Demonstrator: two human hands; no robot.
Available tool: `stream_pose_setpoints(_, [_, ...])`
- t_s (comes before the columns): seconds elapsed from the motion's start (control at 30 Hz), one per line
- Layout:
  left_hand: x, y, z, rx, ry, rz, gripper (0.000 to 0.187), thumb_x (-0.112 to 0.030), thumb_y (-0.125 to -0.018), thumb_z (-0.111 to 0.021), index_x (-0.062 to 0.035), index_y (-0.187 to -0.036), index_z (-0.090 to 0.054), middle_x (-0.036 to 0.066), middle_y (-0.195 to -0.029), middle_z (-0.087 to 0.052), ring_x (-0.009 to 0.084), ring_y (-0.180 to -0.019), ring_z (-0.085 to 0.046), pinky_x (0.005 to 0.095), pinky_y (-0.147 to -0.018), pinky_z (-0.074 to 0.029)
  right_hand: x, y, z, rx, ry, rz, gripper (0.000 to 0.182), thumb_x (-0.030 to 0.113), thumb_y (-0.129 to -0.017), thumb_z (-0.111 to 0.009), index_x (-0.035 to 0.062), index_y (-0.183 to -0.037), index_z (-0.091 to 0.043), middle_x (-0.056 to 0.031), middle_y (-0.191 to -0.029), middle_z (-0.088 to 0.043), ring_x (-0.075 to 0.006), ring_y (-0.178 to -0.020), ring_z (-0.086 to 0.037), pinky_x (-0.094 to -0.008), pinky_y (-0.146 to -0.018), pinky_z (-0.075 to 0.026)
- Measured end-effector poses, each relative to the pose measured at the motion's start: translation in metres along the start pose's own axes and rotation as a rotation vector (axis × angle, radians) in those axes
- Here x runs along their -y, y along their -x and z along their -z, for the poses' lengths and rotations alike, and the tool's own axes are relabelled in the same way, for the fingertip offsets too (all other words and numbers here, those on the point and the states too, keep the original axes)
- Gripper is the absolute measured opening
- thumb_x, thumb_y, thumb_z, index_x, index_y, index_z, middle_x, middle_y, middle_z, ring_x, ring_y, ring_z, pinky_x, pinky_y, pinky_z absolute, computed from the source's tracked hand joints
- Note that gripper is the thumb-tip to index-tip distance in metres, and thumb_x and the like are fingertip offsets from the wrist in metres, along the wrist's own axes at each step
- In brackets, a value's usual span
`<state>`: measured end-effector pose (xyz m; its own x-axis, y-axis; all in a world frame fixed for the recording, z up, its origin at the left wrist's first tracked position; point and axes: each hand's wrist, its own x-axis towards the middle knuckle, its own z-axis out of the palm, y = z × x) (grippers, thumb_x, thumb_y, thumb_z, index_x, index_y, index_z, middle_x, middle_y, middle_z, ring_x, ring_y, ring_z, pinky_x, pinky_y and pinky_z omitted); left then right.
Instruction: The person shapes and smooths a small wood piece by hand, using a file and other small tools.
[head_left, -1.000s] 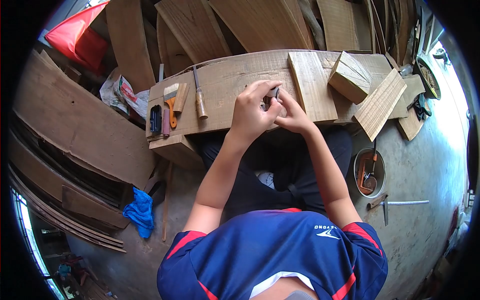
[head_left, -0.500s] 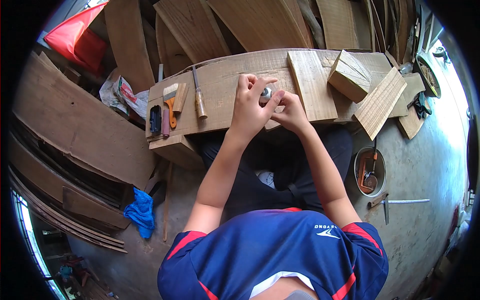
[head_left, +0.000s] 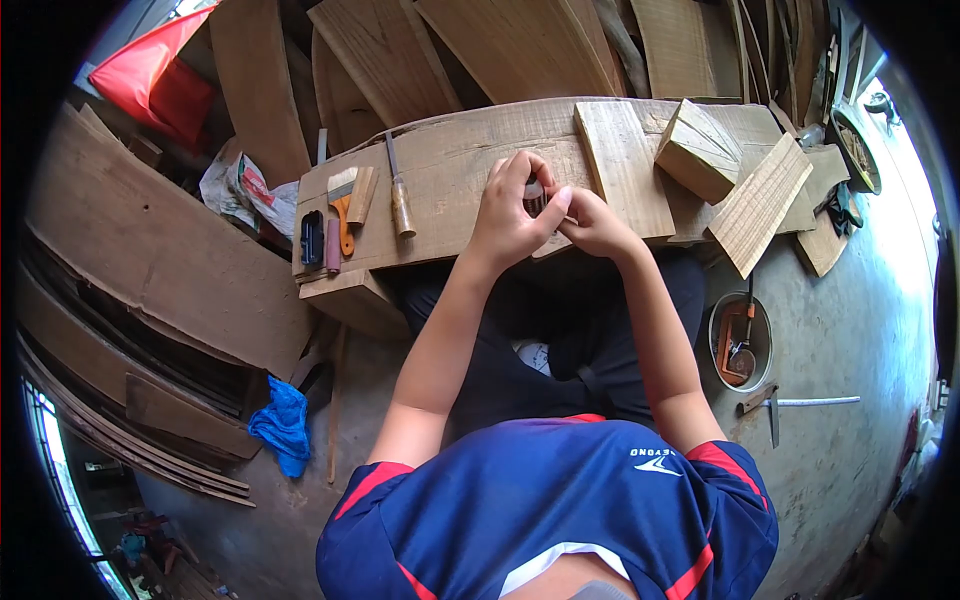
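Small dark ridged-looking object [head_left: 535,202]: between the two grips, seen over the near half of the bench; mostly hidden by fingers, exact kind not readable.
Left grip [head_left: 507,218]: grasping the object, forefinger curled over its far end, thumb along its near side.
Right grip [head_left: 600,228]: fingertips drawn together against the left thumb, beside the object; cannot tell whether they grasp it too.
Bench [head_left: 455,185]: thick, rough-edged brown wooden slab, in front of the seated person.
Bench, left end: black oblong item [head_left: 312,238] just beside a dull mauve cylinder [head_left: 332,246]; flat brush with orange handle and pale bristles [head_left: 345,210], a small tan wooden block [head_left: 361,196] close against it.
Chisel with wooden handle and grey metal blade [head_left: 402,208]: lying between that block and the left grip, blade toward the far edge.
Bench, right side: flat pale rectangular board [head_left: 625,172] lying crosswise, near the right grip; chunky squared wooden block [head_left: 702,155] past it; thin grained plank [head_left: 762,207] set aslant, overhanging the near edge.
Floor, right: round grey bucket [head_left: 764,345] with orange-and-brown tools [head_left: 726,352] inside; L-shaped tool of brown wood and grey metal [head_left: 772,415] near it.
Floor, left: crumpled bright-blue cloth [head_left: 280,425].
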<state>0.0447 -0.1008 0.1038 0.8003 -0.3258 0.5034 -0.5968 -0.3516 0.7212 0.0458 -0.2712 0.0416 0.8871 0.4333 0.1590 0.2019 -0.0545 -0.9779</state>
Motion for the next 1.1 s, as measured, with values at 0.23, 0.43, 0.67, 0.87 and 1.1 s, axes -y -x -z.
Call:
stream_pose_setpoints(0.23, [-0.01, -0.005, 0.004, 0.042, 0.07, 0.196, 0.03, -0.025, -0.083, -0.077, -0.0048, -0.1, -0.062, 0.011, -0.089, -0.061, 0.0254, -0.084, -0.062, 0.0367, -0.074, -0.05, -0.003, -0.002, -0.009, -0.176, 0.173, 0.224, 0.037, 0.009, -0.08, -0.078, -0.0022, -0.111, -0.06, -0.0141, -0.098, -0.07, -0.022, -0.093, -0.07, -0.0371, -0.087, -0.057])
stream_pose_setpoints(0.43, [-0.006, 0.004, 0.005, -0.052, -0.295, 0.022, 0.037, -0.022, -0.083, -0.077, -0.0044, -0.111, -0.061, 0.015, -0.099, -0.065, 0.0282, -0.091, -0.066, 0.0369, -0.078, -0.052, -0.019, -0.008, -0.029, -0.411, 0.253, 0.213, 0.038, 0.012, -0.072, -0.083, 0.0015, -0.098, -0.056, -0.0122, -0.091, -0.067, -0.0248, -0.083, -0.069, -0.0381, -0.078, -0.058])
stream_pose_setpoints(0.67, [0.008, 0.013, 0.013, -0.081, 0.016, 0.056, 0.037, -0.005, -0.082, -0.068, -0.004, -0.117, -0.056, 0.013, -0.104, -0.065, 0.024, -0.091, -0.065, 0.0349, -0.081, -0.051, -0.027, 0.003, -0.01, -0.22, 0.149, 0.125, 0.044, 0.016, -0.077, -0.081, 0.0055, -0.117, -0.065, -0.0078, -0.105, -0.067, -0.0196, -0.105, -0.062, -0.0377, -0.093, -0.05])
stream_pose_setpoints(0.87, [0.011, 0.017, 0.009, -0.034, 0.093, 0.186, 0.037, -0.003, -0.086, -0.065, -0.0079, -0.12, -0.054, 0.011, -0.114, -0.066, 0.0164, -0.095, -0.065, 0.0321, -0.087, -0.051, -0.031, 0.0, 0.0, -0.044, 0.39, -0.034, 0.027, 0.012, -0.079, -0.075, 0.007, -0.106, -0.074, -0.0133, -0.098, -0.072, -0.0251, -0.091, -0.069, -0.0371, -0.082, -0.054])
stream_pose_setpoints(1.1, [0.001, 0.005, 0.009, -0.009, 0.003, 0.085, 0.046, -0.004, -0.087, -0.068, -0.0101, -0.129, -0.053, 0.013, -0.109, -0.066, 0.0212, -0.094, -0.066, 0.0331, -0.086, -0.052, -0.041, -0.014, -0.011, -0.129, 0.452, 0.103, 0.015, 0.012, -0.078, -0.075, 0.004, -0.091, -0.074, -0.0178, -0.083, -0.071, -0.0334, -0.079, -0.069, -0.0397, -0.074, -0.053])
